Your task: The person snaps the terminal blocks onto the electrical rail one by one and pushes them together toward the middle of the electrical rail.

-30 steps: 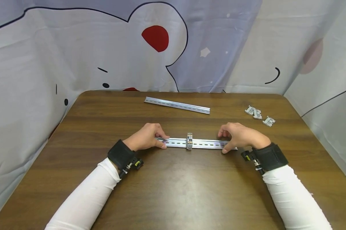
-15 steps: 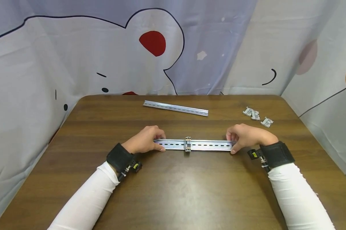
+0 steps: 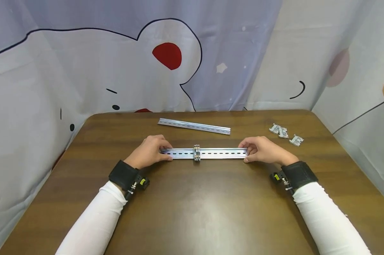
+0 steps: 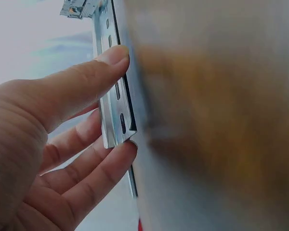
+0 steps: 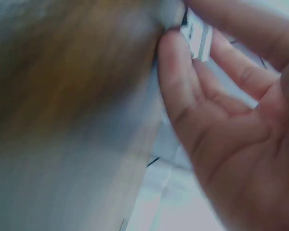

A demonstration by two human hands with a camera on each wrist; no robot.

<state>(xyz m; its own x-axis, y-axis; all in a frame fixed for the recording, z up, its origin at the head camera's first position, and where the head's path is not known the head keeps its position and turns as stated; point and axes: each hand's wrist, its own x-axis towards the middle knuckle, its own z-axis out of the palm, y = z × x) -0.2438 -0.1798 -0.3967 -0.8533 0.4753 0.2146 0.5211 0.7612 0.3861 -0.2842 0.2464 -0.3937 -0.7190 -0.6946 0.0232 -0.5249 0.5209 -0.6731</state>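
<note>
at frame centre, the rail (image 3: 224,156) is pinched by left hand (image 3: 147,152) and right hand (image 3: 266,150). stiffness is expected; the ends are best held.

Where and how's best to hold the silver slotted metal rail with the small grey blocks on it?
Probably by both ends of the rail, left hand and right hand each from its own side, pinching across the width, near edge to far edge. It's long and narrow, and the blocks sit between the ends, clear of the grip.
</note>
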